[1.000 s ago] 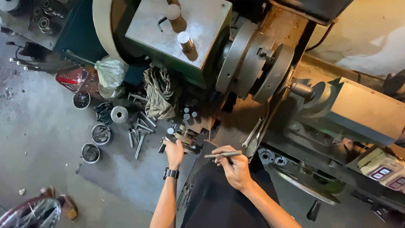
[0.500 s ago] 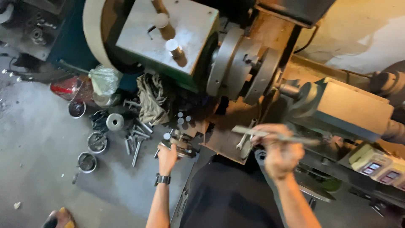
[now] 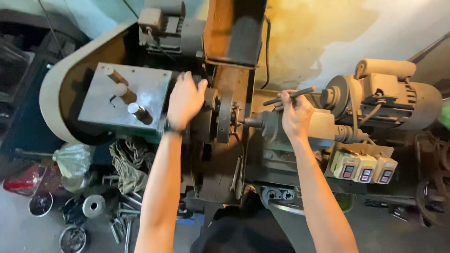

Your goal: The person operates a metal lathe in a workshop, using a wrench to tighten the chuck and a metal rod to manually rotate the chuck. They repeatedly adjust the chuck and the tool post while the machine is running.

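ok, your left hand is spread flat on the lathe chuck, fingers apart, not clamped on anything. your right hand has its fingers closed on the dark metal rod, just right of the chuck, above the tailstock. rod's long axis runs left-right, slightly tilted, near end pointing toward the chuck. right hand is the nearer one.

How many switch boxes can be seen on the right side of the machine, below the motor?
3. The cream switch boxes sit side by side in a row on a plate below the motor: left one, middle one, right one. More may be hidden elsewhere.
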